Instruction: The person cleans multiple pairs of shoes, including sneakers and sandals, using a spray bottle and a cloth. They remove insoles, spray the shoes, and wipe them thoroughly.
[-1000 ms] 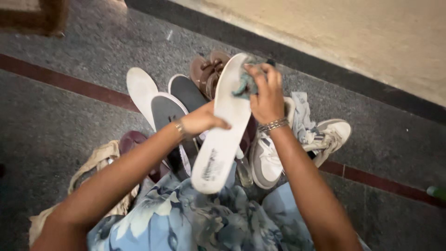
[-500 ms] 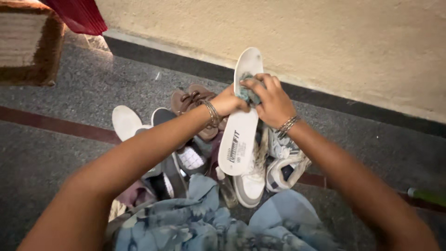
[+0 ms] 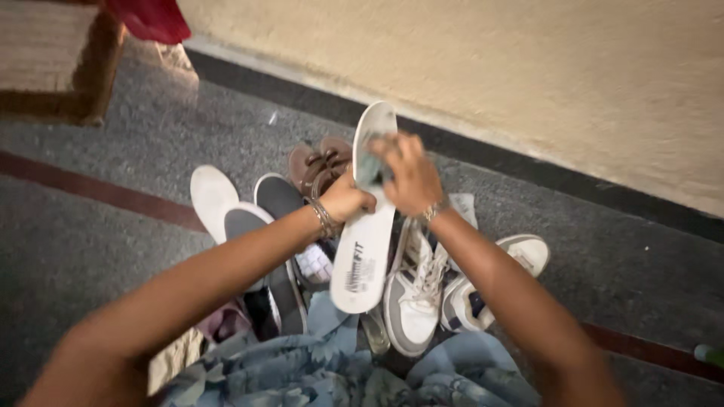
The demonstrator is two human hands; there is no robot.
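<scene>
A white insole [image 3: 366,226] was held upright above a cluster of shoes on the speckled grey floor [image 3: 90,249], its toe end pointing toward the cream wall [image 3: 528,83] and its heel end hanging toward the lap. The left hand [image 3: 348,200], a metal bracelet [image 3: 323,218] worn at its wrist, was closed around the insole's left edge at about mid-length, the fingers curled and pressed together on it. The right hand [image 3: 407,177] was laid over the upper part of the insole, its fingers bunched and pinching a small grey-green cloth [image 3: 369,167] against the white surface; how tightly could not be told through the blur. Directly beneath the insole and just right of it, a pair of white and grey sneakers [image 3: 418,290] was seen lying on the floor, laces loose. A pair of brown shoes [image 3: 317,162] was placed behind the left hand, nearer the wall's dark skirting. To the left, further insoles [image 3: 215,196], white and dark grey, were spread flat on the floor. Blue floral fabric [image 3: 317,369] covered the lap at the bottom edge.
</scene>
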